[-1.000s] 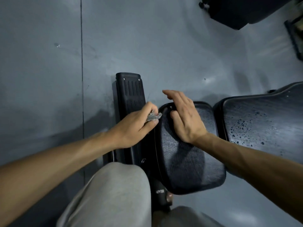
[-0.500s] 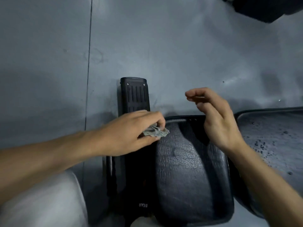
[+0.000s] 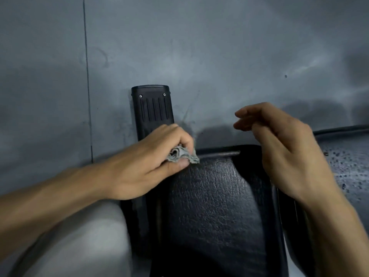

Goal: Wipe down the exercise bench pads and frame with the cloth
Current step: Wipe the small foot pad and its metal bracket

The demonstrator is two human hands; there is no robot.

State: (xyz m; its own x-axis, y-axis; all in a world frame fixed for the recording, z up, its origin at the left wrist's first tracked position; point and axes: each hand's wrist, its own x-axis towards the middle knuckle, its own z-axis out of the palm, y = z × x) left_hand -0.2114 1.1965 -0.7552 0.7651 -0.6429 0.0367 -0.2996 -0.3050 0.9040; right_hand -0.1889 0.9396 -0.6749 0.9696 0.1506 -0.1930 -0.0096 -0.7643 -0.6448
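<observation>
A small crumpled grey cloth is being pinched in the left hand, thumb underneath and fingers curled over the top, so that grip is closed tight around the wad. The cloth is being held right at the upper left corner of the black seat pad, touching the textured vinyl just below the piping along its top edge.

The right hand is being held up over the far right side of the same pad, fingers loosely bent and pointing left, nothing being gripped, so that grip is basically open. Whether it's touching the pad can't really be told; it looks like it's being hovered.

To the right, a second pad is being shown partly, cut off by the frame edge, with a bunch of water droplets sitting on it. A narrow dark gap is separating it from the seat pad.

Left of the seat pad, a black ribbed frame foot with two small screws near its end is lying flat on the grey floor, partly being covered by the left hand. A thin seam is running down the floor on the left. A blurry light grey trouser knee is being seen at bottom left.
</observation>
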